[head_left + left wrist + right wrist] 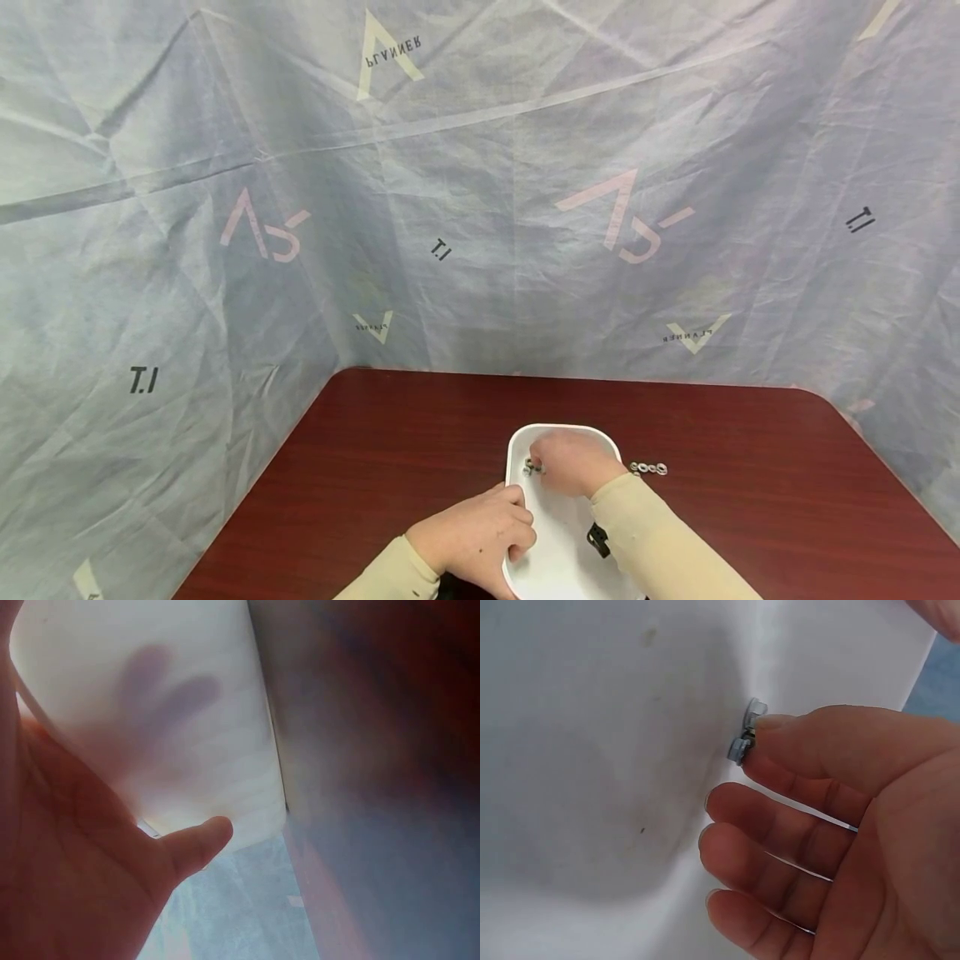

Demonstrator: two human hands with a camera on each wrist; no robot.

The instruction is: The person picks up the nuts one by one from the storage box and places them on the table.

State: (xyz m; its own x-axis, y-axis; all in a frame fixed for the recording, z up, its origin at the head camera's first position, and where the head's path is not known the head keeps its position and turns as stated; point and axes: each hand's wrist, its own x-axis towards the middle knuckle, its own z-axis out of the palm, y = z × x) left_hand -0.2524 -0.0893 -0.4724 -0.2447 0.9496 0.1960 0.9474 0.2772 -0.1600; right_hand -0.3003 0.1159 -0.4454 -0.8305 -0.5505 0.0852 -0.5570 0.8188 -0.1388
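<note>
While the left hand (483,533) grips the near left side of a white tub (553,546), the right hand (573,462) reaches down into the tub's far end, above a few small metal nuts (527,468). The left fingers bend over the rim with their tips inside, and the left wrist view shows the thumb (196,846) stretched along the outer face of the wall, with two finger shapes showing dimly through the plastic. On the right hand, the thumb and forefinger are brought together in a pinch at two silvery nuts, one of them just under the thumb's tip; the other three fingers are loosely bent, slightly spread, and hold nothing. Those two nuts are close together near the bend where the tub's floor meets its wall. A dark speck (642,831) marks the white surface. Outside the tub, just beyond its right rim, a short row of nuts (648,468) lies on the dark red table (405,433). Pale yellow sleeves (660,542) cover both forearms, and a small black object (597,540) shows beside the right one; whether it is fixed to the arm, I cannot tell. Behind the table hangs a wrinkled grey sheet (480,192) printed with letters and shapes.
</note>
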